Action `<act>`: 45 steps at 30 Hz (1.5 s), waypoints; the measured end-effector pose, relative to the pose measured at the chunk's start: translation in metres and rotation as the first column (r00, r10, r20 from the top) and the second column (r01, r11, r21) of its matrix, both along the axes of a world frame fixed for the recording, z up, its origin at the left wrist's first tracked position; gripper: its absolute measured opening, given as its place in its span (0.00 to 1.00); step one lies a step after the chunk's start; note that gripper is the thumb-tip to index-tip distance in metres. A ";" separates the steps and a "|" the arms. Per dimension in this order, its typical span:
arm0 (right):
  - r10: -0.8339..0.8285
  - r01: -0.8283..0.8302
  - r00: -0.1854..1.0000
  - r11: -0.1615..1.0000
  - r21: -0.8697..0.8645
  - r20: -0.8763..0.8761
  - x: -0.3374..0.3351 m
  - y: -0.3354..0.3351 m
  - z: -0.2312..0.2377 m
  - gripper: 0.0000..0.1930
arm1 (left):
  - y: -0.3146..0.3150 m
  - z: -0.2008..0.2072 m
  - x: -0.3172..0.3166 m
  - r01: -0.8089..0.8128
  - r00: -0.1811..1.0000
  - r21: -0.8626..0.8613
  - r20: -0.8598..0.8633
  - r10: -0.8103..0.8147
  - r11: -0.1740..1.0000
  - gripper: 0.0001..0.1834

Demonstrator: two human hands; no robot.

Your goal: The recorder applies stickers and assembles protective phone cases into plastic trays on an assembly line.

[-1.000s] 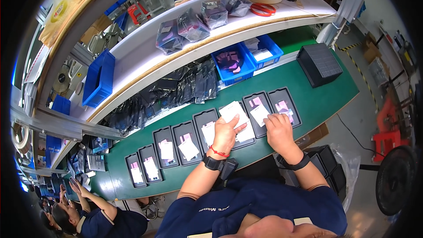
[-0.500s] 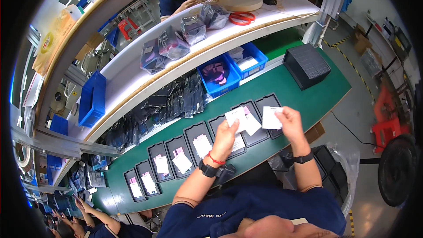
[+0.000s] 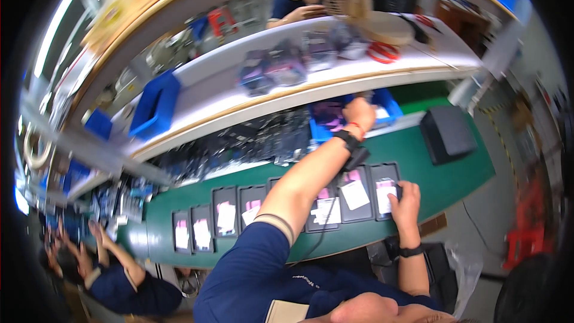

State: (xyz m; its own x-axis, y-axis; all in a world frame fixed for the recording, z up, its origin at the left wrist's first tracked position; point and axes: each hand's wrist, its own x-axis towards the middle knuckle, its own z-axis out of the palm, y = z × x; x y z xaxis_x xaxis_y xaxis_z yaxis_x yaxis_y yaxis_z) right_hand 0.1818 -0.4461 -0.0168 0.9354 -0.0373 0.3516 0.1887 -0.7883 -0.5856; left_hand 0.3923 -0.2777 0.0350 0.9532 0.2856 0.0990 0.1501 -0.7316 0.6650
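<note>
My left hand (image 3: 360,113) reaches far forward into the right-hand blue bin (image 3: 391,107). Its fingers are blurred and partly hidden there. At the rightmost black tray (image 3: 383,173), my right hand (image 3: 408,203) straddles the right edge, thumb apart from the fingers. A white card (image 3: 385,196) lies in that tray near the thumb. One tray to the left holds a tilted white card (image 3: 356,194) with a pink piece behind it. More black trays with white cards and pink pieces run leftward in a row; my left arm covers part of it.
A second blue bin (image 3: 327,122) holds pink pieces. Dark plastic bags (image 3: 239,146) pile under the white shelf (image 3: 209,110). A black box (image 3: 448,134) stands at the right of the green table (image 3: 158,203). Bagged items and red-handled scissors (image 3: 384,52) lie on the shelf. Co-workers sit nearby.
My left hand has moved from above the trays to the blue bin, without the white card visible. My right hand has lowered to the rightmost tray, where a card now lies. The view has shifted.
</note>
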 end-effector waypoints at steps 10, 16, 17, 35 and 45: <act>0.181 -0.182 0.982 0.983 -0.009 -0.043 -0.007 0.016 0.011 0.19 | 0.155 0.046 -0.187 0.645 0.735 0.032 0.247 -0.631 0.764 0.13; 0.280 -0.283 0.957 0.959 0.026 0.077 -0.006 0.056 0.074 0.15 | 0.296 0.038 -0.179 0.366 0.926 0.625 -0.172 -0.335 0.690 0.22; 0.263 -0.266 0.961 0.963 0.028 0.081 -0.005 0.072 0.083 0.15 | 0.306 0.027 -0.160 0.321 0.937 0.671 -0.123 -0.326 0.668 0.28; 0.796 -0.724 0.606 0.544 -0.425 -0.014 0.069 0.329 0.096 0.09 | 0.402 0.046 -0.266 0.280 0.880 0.613 0.144 -0.453 0.739 0.11; 0.634 -0.669 0.707 0.455 -0.587 -0.314 0.147 0.413 0.047 0.38 | 0.461 0.026 -0.489 -0.181 0.936 0.338 0.346 0.056 0.924 0.15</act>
